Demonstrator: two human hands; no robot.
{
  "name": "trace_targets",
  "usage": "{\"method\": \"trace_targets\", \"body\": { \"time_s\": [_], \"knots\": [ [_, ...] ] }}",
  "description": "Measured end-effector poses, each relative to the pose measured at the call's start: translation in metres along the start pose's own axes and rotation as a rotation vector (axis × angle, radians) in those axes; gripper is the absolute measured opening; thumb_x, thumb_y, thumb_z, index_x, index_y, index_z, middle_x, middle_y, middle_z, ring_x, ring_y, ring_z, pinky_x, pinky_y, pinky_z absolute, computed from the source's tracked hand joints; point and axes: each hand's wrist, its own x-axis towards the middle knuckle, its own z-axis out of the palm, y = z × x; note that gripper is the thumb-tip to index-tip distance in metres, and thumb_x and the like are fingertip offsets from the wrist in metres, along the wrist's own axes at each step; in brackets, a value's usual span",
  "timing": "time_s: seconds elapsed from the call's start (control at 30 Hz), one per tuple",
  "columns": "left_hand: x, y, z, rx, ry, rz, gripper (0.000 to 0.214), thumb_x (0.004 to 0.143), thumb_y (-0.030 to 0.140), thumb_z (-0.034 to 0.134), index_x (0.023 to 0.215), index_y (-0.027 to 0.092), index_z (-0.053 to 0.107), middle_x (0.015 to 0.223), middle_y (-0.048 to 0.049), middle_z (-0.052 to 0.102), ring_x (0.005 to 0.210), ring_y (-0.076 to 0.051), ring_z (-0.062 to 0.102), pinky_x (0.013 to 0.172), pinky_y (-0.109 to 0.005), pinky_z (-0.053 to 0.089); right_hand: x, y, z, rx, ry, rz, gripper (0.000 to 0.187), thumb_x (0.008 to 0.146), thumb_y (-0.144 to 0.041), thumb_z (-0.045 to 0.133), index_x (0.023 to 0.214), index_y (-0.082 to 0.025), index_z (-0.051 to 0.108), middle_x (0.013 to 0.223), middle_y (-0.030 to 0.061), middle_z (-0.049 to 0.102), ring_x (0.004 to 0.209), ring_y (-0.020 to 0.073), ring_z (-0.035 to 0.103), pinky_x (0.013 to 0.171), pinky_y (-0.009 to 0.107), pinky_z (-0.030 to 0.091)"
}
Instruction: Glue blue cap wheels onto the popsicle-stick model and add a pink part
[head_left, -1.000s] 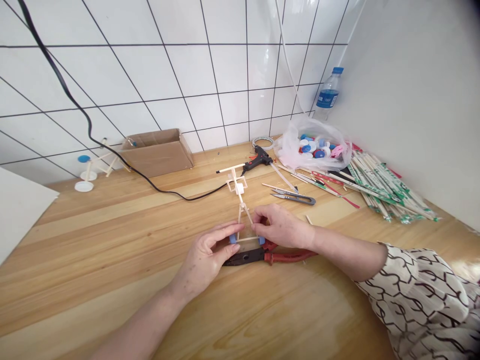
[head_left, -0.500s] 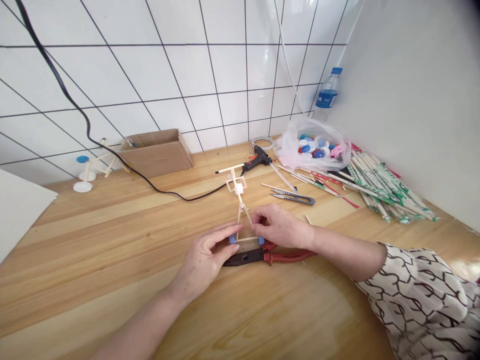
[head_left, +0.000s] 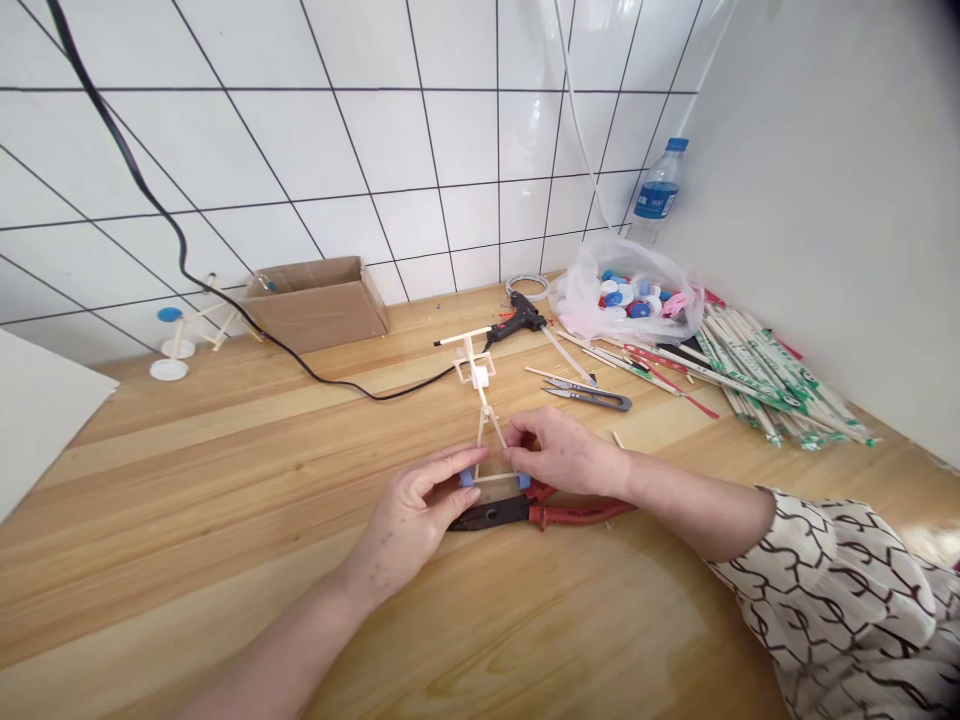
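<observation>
1. Last second: no real change. Both hands and the model sit in the same pose; only the head view drifts slightly.
2. Left hand (head_left: 409, 525): fingers (head_left: 442, 462) narrow, pinched on the left end of the stick model's lower crossbar, at the blue bottle-cap wheel (head_left: 466, 478).
3. Right hand (head_left: 566, 452): fingers (head_left: 517, 432) also narrow, gripping the right end of that crossbar, just above the second blue wheel (head_left: 523, 482).
4. Stick model (head_left: 480, 400): pale wooden sticks, between the fingers and running away from them, resting on the desk (head_left: 225, 480). Its far end has a T-shaped bar and a small white block.
5. Just below the fingers: red-handled pliers (head_left: 577, 514), black head under the wheels' crossbar, apparently touching it.
6. Beyond the right fingers: thread snips (head_left: 592, 400) lying on loose sticks, with a black glue gun (head_left: 517, 315) near the model's far end and a tape roll (head_left: 526, 288) behind it.
7. Further right of the fingers: plastic bag (head_left: 577, 300) of coloured bottle caps, wrapped chopstick bundles (head_left: 780, 385), water bottle (head_left: 658, 190) behind.
8. Far left of the fingers: cardboard box (head_left: 315, 305), and a similar stick model (head_left: 180, 335) on white and blue caps. Black cable (head_left: 180, 240) runs across the desk from the glue gun.
</observation>
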Motion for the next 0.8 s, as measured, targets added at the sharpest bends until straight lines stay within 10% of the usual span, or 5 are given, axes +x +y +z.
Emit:
{"method": "trace_targets", "body": {
  "time_s": [0.8],
  "knots": [
    [-0.0008,-0.0037,0.0003,0.023,-0.029,0.001,0.032,0.076,0.021,0.06,0.107,0.02,0.068,0.114,-0.0052,0.067,0.106,-0.022,0.061,0.099,-0.035,0.044,0.0004,0.0003,-0.0007,-0.035,0.004,0.015,0.011,0.072,-0.011,0.051,0.062,-0.015,0.052,0.058,-0.0035,0.051,0.056,0.0088,0.045,0.053,0.02,0.033]
  ]
}}
